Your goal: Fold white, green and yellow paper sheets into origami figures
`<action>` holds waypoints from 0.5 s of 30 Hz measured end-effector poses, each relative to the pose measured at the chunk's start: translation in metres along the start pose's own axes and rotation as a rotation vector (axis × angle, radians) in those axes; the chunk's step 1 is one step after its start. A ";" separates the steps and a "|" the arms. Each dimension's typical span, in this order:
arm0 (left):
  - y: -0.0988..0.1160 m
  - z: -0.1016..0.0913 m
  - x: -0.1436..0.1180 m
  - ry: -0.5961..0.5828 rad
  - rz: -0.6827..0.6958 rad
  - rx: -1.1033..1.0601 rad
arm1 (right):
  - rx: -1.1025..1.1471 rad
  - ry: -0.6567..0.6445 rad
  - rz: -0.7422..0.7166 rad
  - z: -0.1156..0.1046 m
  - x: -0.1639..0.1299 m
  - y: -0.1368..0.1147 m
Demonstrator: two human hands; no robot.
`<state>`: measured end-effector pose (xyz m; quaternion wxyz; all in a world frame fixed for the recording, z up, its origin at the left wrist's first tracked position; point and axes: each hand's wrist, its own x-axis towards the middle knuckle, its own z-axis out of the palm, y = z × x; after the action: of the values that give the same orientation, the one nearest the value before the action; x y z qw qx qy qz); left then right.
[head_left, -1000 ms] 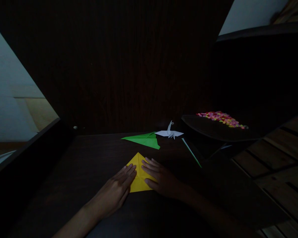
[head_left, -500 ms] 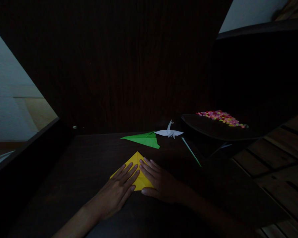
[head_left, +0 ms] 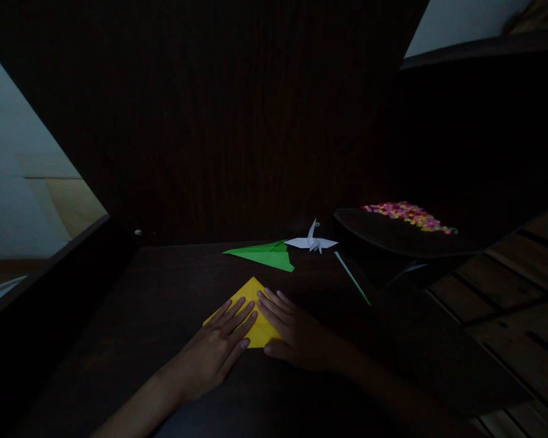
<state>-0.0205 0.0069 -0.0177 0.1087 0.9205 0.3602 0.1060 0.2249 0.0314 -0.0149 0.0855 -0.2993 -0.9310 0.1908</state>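
A yellow paper [head_left: 252, 293], folded to a triangle with its point away from me, lies on the dark wooden table [head_left: 155, 304]. My left hand [head_left: 219, 350] lies flat on its left half, fingers spread. My right hand [head_left: 292, 331] presses flat on its right half, fingers pointing to the paper's centre crease. Both palms are down and neither grips anything. The lower part of the paper is hidden under my hands.
Beyond the yellow paper lie a folded green paper [head_left: 267, 255] and a white paper crane [head_left: 311, 242]. A thin green stick [head_left: 351, 278] lies to the right. A dark tray [head_left: 393, 234] at the right holds several small coloured pieces [head_left: 408, 216]. A dark wall rises behind.
My left hand has slid up and across the paper's left half, and a left corner of the yellow paper now shows beside it. The right hand has shifted slightly.
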 end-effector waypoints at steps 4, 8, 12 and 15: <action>-0.001 0.001 -0.001 -0.026 0.006 -0.008 | -0.005 -0.004 -0.004 0.001 0.001 0.001; -0.001 0.000 -0.001 -0.029 0.007 -0.016 | -0.017 0.003 -0.012 0.003 0.001 0.003; -0.001 -0.001 -0.001 -0.032 0.005 -0.013 | -0.009 0.014 -0.021 0.002 0.001 0.002; -0.001 -0.001 -0.001 -0.060 -0.001 -0.004 | -0.018 -0.004 -0.014 0.002 0.001 0.002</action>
<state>-0.0222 0.0070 -0.0175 0.1212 0.9229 0.3569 0.0788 0.2245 0.0329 -0.0171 0.0823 -0.2929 -0.9350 0.1824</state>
